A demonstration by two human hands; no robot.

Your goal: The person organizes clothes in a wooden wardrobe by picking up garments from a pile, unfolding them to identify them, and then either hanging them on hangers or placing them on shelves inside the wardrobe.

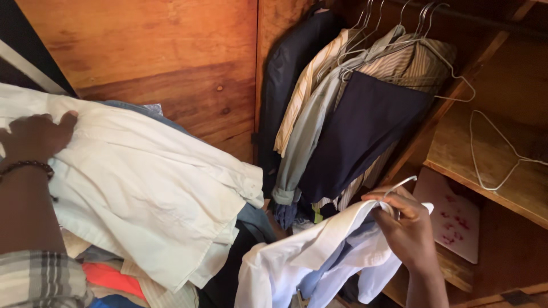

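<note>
Landmark: the cream shirt [148, 188], spread across the top of a heap of clothes.

Left hand [34, 137] lies flat on the cream shirt's far left end, fingers released, gripping nothing. Beaded bracelet [25, 166] at the wrist, plaid sleeve [40, 279] below it.

Under the cream shirt's lower edge: an orange garment [111, 279] and other folded cloth. A blue denim piece [134, 109] shows past its upper edge, against the wooden wardrobe door [171, 51].

Right of the cream shirt's cuffed corner, a narrow dark gap, then the white shirt [297, 256], hanging free and low.

Right hand [408, 228] is closed on the white shirt's collar together with a white wire hanger [399, 185], whose hook sticks up above the fingers.

Above and right of the cream shirt, hanging garments [354, 114] are packed tight on wire hangers inside the wardrobe.

Farthest right, a wooden shelf [456, 154] with open room; a bare white hanger [491, 154] rests there. Below its front edge, a pale board with pink marks [451, 219].
</note>
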